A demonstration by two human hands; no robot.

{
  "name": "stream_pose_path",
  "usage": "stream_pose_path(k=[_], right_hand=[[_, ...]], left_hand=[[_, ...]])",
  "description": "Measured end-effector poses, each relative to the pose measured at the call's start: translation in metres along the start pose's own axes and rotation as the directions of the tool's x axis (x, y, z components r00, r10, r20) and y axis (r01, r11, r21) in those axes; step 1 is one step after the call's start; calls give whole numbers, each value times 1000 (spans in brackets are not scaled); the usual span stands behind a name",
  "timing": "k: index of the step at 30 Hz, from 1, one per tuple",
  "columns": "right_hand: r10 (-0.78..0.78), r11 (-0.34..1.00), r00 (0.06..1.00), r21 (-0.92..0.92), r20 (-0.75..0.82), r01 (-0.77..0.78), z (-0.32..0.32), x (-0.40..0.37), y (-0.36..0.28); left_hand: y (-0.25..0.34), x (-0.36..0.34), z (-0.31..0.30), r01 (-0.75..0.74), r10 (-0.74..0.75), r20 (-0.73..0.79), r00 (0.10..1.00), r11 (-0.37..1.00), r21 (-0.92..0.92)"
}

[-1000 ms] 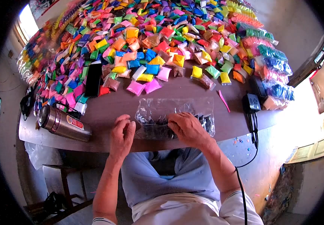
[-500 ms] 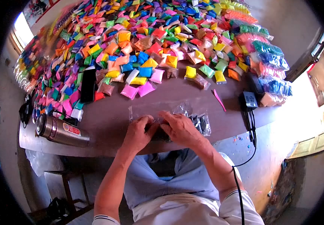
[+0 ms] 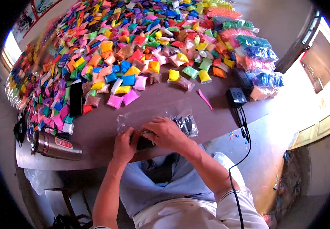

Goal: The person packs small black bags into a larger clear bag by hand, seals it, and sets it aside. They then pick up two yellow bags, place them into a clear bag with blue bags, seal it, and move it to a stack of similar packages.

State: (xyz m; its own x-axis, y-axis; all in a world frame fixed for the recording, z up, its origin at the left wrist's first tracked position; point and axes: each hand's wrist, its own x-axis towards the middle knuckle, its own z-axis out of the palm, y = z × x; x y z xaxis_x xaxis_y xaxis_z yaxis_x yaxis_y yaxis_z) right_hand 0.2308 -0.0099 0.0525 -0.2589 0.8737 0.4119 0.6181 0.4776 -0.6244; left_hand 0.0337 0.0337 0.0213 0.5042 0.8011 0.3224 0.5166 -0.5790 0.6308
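A clear plastic bag (image 3: 126, 121) lies flat near the table's front edge, with small black packets (image 3: 186, 125) in its right part. My left hand (image 3: 125, 145) is closed at the bag's near left side, thumb and fingers pinched on the plastic. Just to its right, my right hand (image 3: 164, 133) bends over the bag with curled fingers closed on it; the fingertips are partly hidden. Something black (image 3: 145, 143) shows below and between the two hands, its shape mostly covered.
A heap of colourful small packets (image 3: 134, 42) covers the table's far side. Stacked filled bags (image 3: 262, 53) stand at right. A pink stick tool (image 3: 205, 100), black box with cables (image 3: 236, 97), black phone (image 3: 76, 98) and steel flask (image 3: 56, 145) lie around the bag.
My right hand has shifted left over the bag, closer to the left hand, uncovering more of the black packets. The whole view has also turned slightly.
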Motion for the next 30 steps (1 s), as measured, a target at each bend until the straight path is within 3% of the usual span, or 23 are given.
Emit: stream_pose_path(k=[2,3,4,6,9,12,13,19,23,25,29,30], right_hand=[[-18,997,955,64,-296,39,-27,-14,-4],[57,998,925,33,-376,-48,-40,-26,5],[62,998,926,31,-373,-54,-55,-34,12],[260,965,907,134,-332,-228,-81,-40,22],[122,990,965,-40,-231,-135,-80,-47,40],[78,985,990,-147,-120,-95,-56,-50,39],[137,966,990,-216,-39,-143,-50,-48,36],[181,976,978,-145,106,-165,-44,-45,52],[88,986,996,-148,29,-83,-51,-38,39],[9,968,987,-245,-161,-48,-51,-31,27],[-16,987,997,-162,-81,3,-30,-22,28],[42,984,998,-174,55,-32,-29,-21,27]], left_hand=[[-2,-5,2,-35,34,-57,998,999,-14],[1,-5,4,-19,17,-91,996,999,-27],[4,-5,4,-17,14,-88,996,999,-33],[8,-1,2,22,-23,-61,998,1000,-15],[7,-1,4,56,-57,-62,996,998,-20],[10,-1,4,68,-70,-69,995,997,-31],[12,-2,3,73,-75,-70,995,997,-27],[12,-4,6,73,-75,-74,994,997,-38],[11,-6,6,88,-90,-78,993,996,-33],[13,-7,6,102,-104,-73,992,994,-29],[14,-4,5,104,-105,-57,993,994,-16],[13,-5,5,118,-119,-49,992,993,-21]])
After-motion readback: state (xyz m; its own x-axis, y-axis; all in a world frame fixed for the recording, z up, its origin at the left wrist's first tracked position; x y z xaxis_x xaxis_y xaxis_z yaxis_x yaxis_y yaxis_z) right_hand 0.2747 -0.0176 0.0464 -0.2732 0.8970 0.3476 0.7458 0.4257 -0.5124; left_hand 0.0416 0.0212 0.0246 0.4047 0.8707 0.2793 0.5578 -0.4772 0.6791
